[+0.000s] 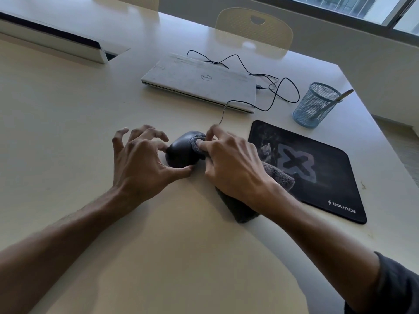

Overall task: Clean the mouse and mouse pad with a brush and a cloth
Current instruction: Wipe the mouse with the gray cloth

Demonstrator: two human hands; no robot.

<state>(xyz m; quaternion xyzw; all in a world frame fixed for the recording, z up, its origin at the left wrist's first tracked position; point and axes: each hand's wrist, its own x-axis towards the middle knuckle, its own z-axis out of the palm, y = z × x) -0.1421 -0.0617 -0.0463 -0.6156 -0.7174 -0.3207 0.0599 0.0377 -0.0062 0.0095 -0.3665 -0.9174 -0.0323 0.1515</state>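
Looking down, you face a pale desk (74,123) under a window (353,5), with a cream chair (254,30) pushed in at the far side. A closed white laptop (199,82) lies ahead of you, and a thin black cable (275,94) loops beside it and runs down toward the mouse (181,150). A blue mesh pen cup (314,105) stands at the right with one pen leaning in it. Just below the cup, the black mouse pad (317,173) lies flat, apart from the mouse.

Your left hand (140,164) steadies the mouse on the bare desk: thumb against its near edge, index fingertip at its left side, the other fingers spread and arched above the surface, holding nothing. Your right hand (231,166) presses a fold of the grey cloth (244,207) onto the top of the mouse with a fingertip, the remaining fingers curled over the fabric. The rest of the cloth trails under your right wrist, its edge overlapping the pad's near-left corner.
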